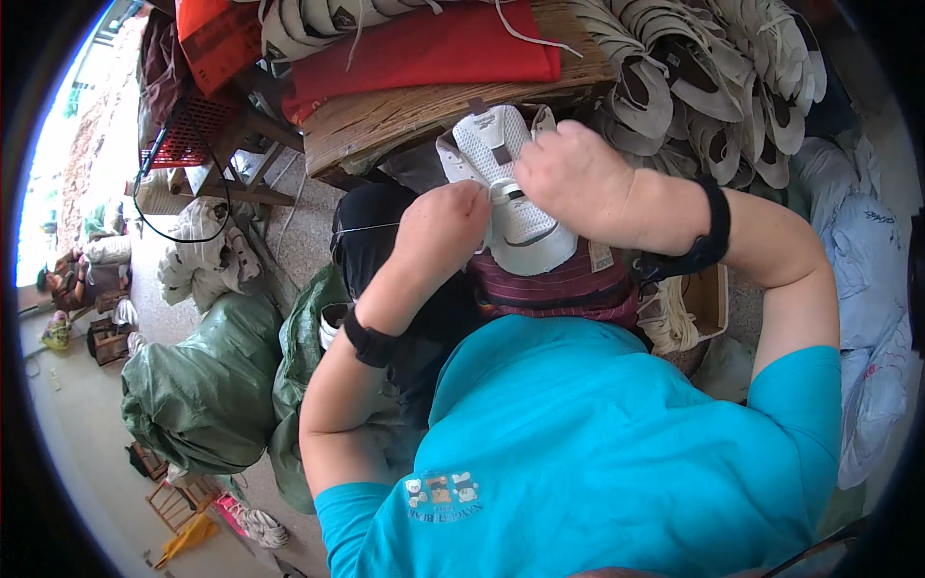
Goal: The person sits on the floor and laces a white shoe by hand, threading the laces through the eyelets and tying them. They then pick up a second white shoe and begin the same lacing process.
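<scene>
A white shoe upper (528, 252) with a perforated tongue lies on the dark red striped cloth (549, 294) over my lap. My left hand (441, 226) is closed at the upper's left side, its thumb and fingertips pinched together. From that hand a thin white thread (371, 228) stretches out to the left. On the other side my right hand (575, 181) is curled into a fist, close against the upper's right edge near the tongue. Whatever its fingers hold is hidden.
Beyond the upper stands a wooden bench (385, 130) with red cloth (424, 63) on it. Stacked shoe uppers (694, 67) fill the far right. Green sacks (207, 380) lie at left, white sacks (872, 260) at right. A box of pale laces (672, 323) sits by my right side.
</scene>
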Motion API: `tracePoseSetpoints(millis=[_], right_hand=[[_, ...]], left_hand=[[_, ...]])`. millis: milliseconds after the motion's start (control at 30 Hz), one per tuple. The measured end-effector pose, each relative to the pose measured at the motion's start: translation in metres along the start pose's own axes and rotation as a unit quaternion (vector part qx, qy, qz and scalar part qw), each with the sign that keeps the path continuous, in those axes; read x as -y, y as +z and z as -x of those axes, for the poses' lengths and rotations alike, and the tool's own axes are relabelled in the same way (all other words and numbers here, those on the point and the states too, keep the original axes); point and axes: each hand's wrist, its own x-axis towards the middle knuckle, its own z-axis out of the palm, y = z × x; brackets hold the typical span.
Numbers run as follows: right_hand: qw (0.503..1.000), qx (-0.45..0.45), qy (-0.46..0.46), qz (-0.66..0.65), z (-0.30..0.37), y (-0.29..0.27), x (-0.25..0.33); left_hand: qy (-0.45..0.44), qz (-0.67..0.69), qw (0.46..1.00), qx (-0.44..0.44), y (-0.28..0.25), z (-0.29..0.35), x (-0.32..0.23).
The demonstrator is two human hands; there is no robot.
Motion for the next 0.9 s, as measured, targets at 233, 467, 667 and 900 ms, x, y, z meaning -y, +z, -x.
tracePoseSetpoints(millis=[233,467,667,900], right_hand=[[0.970,0.082,-0.024,-0.226,-0.016,-0.018,-0.053],[0.939,0.240,-0.038,-0.244,-0.032,-0.030,-0.070],[0.939,0.260,0.000,-0.225,-0.036,-0.024,-0.060],[0.899,0.307,0.041,-0.309,-0.048,-0.019,-0.073]], left_hand=[[0.240,-0.086,0.966,-0.049,-0.047,-0.013,-0.002],[0.138,-0.020,0.984,0.111,-0.057,-0.026,0.002],[0.145,-0.021,0.985,0.089,-0.051,-0.027,0.003],[0.151,-0.004,0.986,0.076,-0.050,-0.029,0.008]])
